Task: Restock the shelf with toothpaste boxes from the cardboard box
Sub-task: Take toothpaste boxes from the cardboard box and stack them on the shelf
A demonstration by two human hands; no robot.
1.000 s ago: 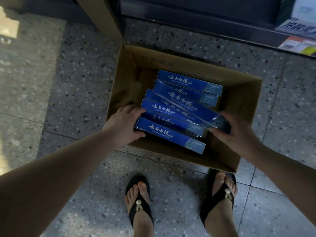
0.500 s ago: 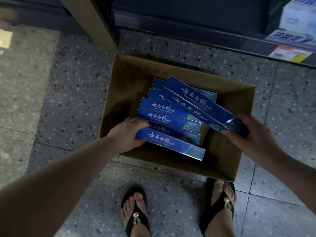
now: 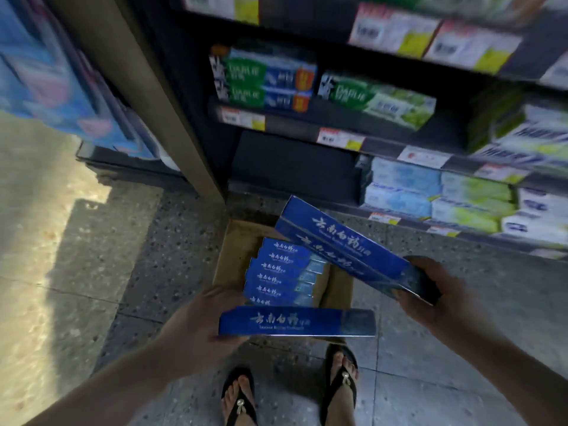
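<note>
While carton sits on floor below shelf, spare boxes inside, left hand grips single box; right hand grips seemingly two-box stack, fingers curled, both loads above carton.

A speckled grey terrazzo floor is seen, crossed by thin joints, with a sunlit patch laid over it at the left. A beige upright post is set slanting through the upper middle. Left of it, blurred blue printed packs are stacked. Right of it, 2 green-and-blue Darlie cartons are stacked, with a green-and-white Darlie carton just beside them. Red, white and yellow price labels are fixed below. Pale blue and lime cartons are piled at the lower right. 2 black sandals are worn at the bottom edge.
</note>
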